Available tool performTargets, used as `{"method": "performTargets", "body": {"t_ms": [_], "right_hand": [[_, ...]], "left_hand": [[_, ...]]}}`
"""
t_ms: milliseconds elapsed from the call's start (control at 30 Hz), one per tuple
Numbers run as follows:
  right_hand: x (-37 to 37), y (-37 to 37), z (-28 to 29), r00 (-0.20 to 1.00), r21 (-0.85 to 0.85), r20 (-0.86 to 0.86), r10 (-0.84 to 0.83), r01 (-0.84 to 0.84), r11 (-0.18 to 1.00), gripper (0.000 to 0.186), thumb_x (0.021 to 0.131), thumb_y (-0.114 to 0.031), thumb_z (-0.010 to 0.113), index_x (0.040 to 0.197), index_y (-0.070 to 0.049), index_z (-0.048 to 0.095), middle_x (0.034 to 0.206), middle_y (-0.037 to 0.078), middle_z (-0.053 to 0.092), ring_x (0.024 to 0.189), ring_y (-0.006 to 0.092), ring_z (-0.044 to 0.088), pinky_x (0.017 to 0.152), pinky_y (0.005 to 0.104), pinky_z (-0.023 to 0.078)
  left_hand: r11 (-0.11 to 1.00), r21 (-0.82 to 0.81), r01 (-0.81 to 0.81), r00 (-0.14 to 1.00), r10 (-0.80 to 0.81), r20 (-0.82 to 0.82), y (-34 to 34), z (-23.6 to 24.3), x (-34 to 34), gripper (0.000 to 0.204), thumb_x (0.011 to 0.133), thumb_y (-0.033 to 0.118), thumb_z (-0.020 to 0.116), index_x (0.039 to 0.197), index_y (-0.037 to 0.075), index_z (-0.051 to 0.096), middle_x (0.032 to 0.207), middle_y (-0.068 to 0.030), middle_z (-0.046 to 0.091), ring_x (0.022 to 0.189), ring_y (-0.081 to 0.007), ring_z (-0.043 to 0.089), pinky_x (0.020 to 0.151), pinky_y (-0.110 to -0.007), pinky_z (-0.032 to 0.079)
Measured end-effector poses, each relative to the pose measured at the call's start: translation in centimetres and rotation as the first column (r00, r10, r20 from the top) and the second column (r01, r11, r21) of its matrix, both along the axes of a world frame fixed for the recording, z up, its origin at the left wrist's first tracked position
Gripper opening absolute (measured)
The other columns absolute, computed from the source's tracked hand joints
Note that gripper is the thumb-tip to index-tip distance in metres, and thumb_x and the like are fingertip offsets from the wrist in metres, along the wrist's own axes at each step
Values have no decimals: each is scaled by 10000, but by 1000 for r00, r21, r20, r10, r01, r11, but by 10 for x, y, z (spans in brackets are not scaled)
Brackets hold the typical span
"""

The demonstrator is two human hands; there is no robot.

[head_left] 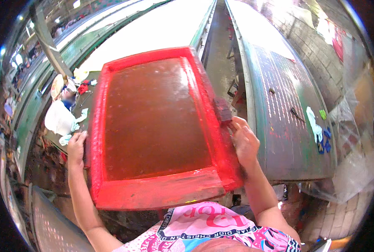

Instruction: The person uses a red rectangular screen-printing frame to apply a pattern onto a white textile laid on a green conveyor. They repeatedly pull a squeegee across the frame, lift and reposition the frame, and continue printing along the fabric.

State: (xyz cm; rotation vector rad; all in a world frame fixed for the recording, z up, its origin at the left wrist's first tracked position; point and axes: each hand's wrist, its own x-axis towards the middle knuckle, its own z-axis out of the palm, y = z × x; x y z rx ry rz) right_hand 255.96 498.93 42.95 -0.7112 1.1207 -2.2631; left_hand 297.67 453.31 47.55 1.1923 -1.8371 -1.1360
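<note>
A large screen-printing frame (pixel 166 187) is held up in front of my body. Its border is smeared with bright red ink, and the mesh panel (pixel 153 122) inside it looks dark brown and shiny. Fingers closed, my left hand (pixel 76 148) grips the frame's left side. On the opposite side my right hand (pixel 245 143) grips the edge just below a dark block (pixel 223 110) fixed to the frame. The undersides of both grips are hidden behind the frame. Under its near edge shows my pink printed top (pixel 208 220).
Left of the frame, a white bucket (pixel 57 118) stands among rags. Long tables run into the distance, the left one covered in white (pixel 149 29). To the right, a stained dark table (pixel 279 138) carries a pale cloth (pixel 313 124). A narrow aisle (pixel 217 46) separates the tables.
</note>
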Motion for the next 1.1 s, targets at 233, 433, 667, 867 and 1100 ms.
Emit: {"method": "performTargets", "body": {"t_ms": [233, 433, 667, 867, 1100], "right_hand": [[-56, -121, 18, 924, -37, 44, 381, -379, 925, 525, 1055, -376, 600, 1452, -33, 634, 1445, 98, 672, 1377, 239, 599, 1110, 417, 481], [-91, -197, 16, 851, -115, 74, 519, -510, 852, 476, 1051, -335, 606, 1433, -54, 650, 1425, 84, 670, 1374, 230, 594, 1072, 416, 510], [-132, -290, 27, 759, -147, 45, 650, -639, 755, 506, 1029, -375, 614, 1415, -49, 639, 1416, 88, 652, 1386, 241, 584, 1092, 439, 496], [-210, -358, 7, 645, -188, 62, 762, -742, 644, 510, 1034, -374, 619, 1420, -40, 633, 1433, 133, 647, 1342, 271, 614, 1058, 446, 519], [-354, -439, -9, 471, -234, 70, 879, -849, 474, 519, 1046, -338, 625, 1448, -10, 621, 1430, 162, 662, 1228, 274, 677, 1017, 405, 540]], "left_hand": [[942, 41, -333, 942, 335, -31, 29, 5, 55, 281, 1116, 286, 676, 932, 75, 704, 913, 40, 638, 878, -100, 560, 849, -305, 459], [885, -35, -464, 886, 464, -7, 42, 27, 64, 295, 1122, 297, 653, 986, 43, 715, 963, 18, 649, 933, -123, 564, 892, -320, 457], [764, -74, -641, 768, 638, -53, 75, 41, 66, 298, 1115, 314, 653, 1008, 41, 702, 1015, -9, 646, 1005, -160, 584, 969, -322, 462], [623, -83, -777, 629, 771, -97, 102, 33, 6, 271, 1118, 295, 661, 1045, 40, 713, 1025, 1, 662, 1004, -148, 594, 974, -314, 459], [608, -108, -786, 618, 777, -122, 126, 7, -131, 126, 1009, 140, 790, 1072, 46, 735, 1018, 17, 680, 950, -122, 616, 904, -278, 492]]}}
